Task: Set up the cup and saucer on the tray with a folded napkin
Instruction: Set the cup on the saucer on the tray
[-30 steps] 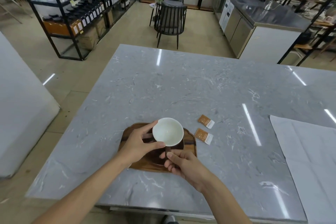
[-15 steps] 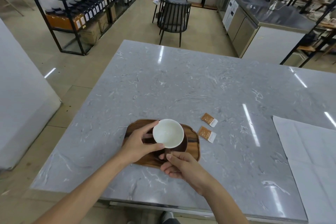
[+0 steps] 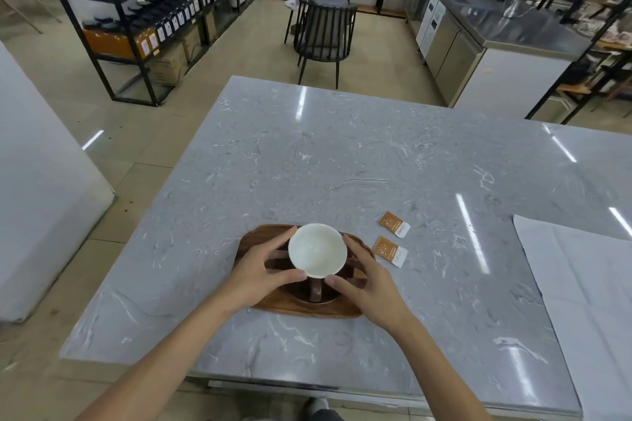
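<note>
A: Hands first, quick. Where's the cup relative to them?

B: The cup (image 3: 317,249) sits between both hands. Left hand (image 3: 260,275) is at its 9 o'clock side, thumb and fingers curved round the wall, thumb tip near the rim at about 7. Right hand (image 3: 368,287) is at the 3 to 5 o'clock side, fingers curled toward the cup, thumb tip near the rim at 5. Both look like they're holding it; actual contact under the rim I can't tell.

A: Cup's look?

B: White glazed inside, round, upright, mouth open to the camera. Dark brown outside, with a brown handle (image 3: 315,289) pointing to 6 o'clock, between the two thumbs.

A: What's under it?

B: A dark brown saucer (image 3: 309,297), mostly hidden by cup and hands. That's on the wooden tray (image 3: 307,311), oval-ish with scalloped ends, on the near part of the grey marble table (image 3: 342,164).

A: Further out?

B: Two orange-and-white sachets (image 3: 390,250) at the tray's 2 o'clock, flat on the table, apart from the tray. A large white sheet (image 3: 588,290) at 3 o'clock by the table's right edge. Beyond the table at 12, a dark chair (image 3: 325,34).
</note>
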A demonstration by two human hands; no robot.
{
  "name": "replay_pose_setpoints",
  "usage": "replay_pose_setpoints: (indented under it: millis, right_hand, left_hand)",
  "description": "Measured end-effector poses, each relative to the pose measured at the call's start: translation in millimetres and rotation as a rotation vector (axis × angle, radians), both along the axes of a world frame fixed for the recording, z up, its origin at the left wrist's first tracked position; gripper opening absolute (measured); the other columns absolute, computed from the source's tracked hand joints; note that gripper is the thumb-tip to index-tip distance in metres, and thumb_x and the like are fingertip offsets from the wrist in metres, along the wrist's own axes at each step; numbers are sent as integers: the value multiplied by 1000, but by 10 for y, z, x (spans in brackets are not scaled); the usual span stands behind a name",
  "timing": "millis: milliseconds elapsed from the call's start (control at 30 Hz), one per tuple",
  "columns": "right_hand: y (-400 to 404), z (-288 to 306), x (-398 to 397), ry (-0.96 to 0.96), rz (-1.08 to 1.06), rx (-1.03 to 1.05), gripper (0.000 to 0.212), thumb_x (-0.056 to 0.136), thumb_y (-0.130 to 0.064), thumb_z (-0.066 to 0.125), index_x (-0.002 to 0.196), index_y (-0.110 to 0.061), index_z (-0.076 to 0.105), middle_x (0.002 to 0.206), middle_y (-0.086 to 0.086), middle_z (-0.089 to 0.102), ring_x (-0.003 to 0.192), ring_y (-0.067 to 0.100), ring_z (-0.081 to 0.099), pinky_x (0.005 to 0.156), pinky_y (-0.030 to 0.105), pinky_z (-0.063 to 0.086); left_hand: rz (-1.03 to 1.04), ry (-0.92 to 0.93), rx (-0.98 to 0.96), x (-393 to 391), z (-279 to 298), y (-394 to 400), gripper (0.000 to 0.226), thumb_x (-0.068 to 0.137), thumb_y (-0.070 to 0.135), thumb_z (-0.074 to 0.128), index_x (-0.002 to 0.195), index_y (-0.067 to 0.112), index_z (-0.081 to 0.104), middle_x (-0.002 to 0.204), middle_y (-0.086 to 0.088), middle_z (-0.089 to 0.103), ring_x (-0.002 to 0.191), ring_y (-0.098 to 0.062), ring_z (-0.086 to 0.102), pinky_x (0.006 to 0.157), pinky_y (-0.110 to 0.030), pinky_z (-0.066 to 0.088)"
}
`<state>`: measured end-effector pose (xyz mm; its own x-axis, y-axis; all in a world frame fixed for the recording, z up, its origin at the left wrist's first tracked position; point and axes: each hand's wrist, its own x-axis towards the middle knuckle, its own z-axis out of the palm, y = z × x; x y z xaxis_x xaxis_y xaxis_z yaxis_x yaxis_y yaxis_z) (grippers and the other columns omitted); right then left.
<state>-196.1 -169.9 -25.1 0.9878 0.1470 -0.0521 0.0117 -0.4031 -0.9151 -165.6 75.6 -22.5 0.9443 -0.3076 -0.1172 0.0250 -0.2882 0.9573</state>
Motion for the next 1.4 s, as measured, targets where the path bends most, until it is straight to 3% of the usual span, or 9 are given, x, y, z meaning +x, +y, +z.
replay_pose_setpoints:
  millis: [167, 400, 567, 667, 767, 933, 1100, 1233, 1400]
  right_hand:
    - [17, -20, -20, 4, -36, 37, 82, 74, -64, 79, 146, -49, 43, 142, -28, 53, 123, -5, 58, 96, 29, 58]
    - [54, -8, -31, 10, -57, 32, 78, 76, -57, 79, 144, -51, 43, 133, -41, 52, 119, -12, 57, 87, 9, 52]
    - [70, -22, -43, 11, -63, 35, 77, 77, -54, 80, 144, -51, 43, 133, -40, 52, 119, -10, 58, 87, 10, 53]
    - [54, -21, -23, 12, -73, 32, 75, 77, -51, 81, 142, -52, 43, 135, -32, 55, 118, -8, 60, 88, 13, 54]
    - [63, -18, -62, -13, -67, -5, 72, 80, -50, 80, 142, -50, 44, 138, -26, 56, 120, -6, 59, 89, 15, 55]
    - [11, 9, -180, -154, -100, -46, 57, 88, -44, 74, 140, -41, 50, 139, -24, 56, 128, 4, 56, 97, 26, 55]
    - [-294, 22, -493, -180, -170, -187, 44, 94, -37, 68, 125, -61, 48, 131, -33, 51, 124, -1, 54, 86, 24, 60]
    - [-733, -86, -830, -165, -237, -355, 34, 96, -29, 68, 129, -23, 64, 140, -7, 54, 126, 14, 56, 98, 36, 56]
    - [-1367, -108, -1282, -171, -308, -496, 33, 96, -21, 69, 127, -13, 66, 138, 4, 60, 129, 24, 54, 106, 23, 35]
  left_hand:
    - [4, 11, 12, 21, -30, 10, 88, 68, 44, 87, 143, 55, 41, 140, 36, 51, 126, 8, 54, 99, -29, 55]
    - [-9, 3, 29, 19, -48, 34, 84, 70, 47, 86, 137, 65, 39, 142, 35, 51, 128, 8, 52, 97, -26, 55]
    - [-35, 3, 49, 8, -18, 37, 80, 71, 47, 85, 129, 74, 38, 139, 39, 51, 127, 10, 52, 94, -21, 55]
    - [-45, 13, 87, 35, -7, 41, 83, 72, 47, 84, 135, 70, 35, 143, 33, 51, 127, 9, 52, 102, -29, 54]
    - [-50, -14, 172, 23, 31, 46, 90, 72, 53, 79, 149, 51, 32, 146, 26, 51, 129, 7, 51, 112, -39, 45]
    - [-14, -334, 512, 13, 186, -26, 85, 81, 64, 59, 155, 32, 31, 162, 9, 34, 147, -15, 29, 120, -38, 28]
    - [-111, -626, 545, -34, 410, -408, 60, 92, 42, 60, 147, 22, 49, 155, 5, 46, 145, -21, 33, 117, -42, 37]
    - [-265, -619, 518, -219, 365, -928, 55, 93, 36, 61, 146, 27, 50, 154, 11, 45, 149, -13, 26, 116, -34, 33]
    - [-425, -623, 526, -546, 106, -1654, 53, 94, 36, 60, 145, 25, 52, 154, 7, 47, 149, -16, 27, 122, -35, 26]
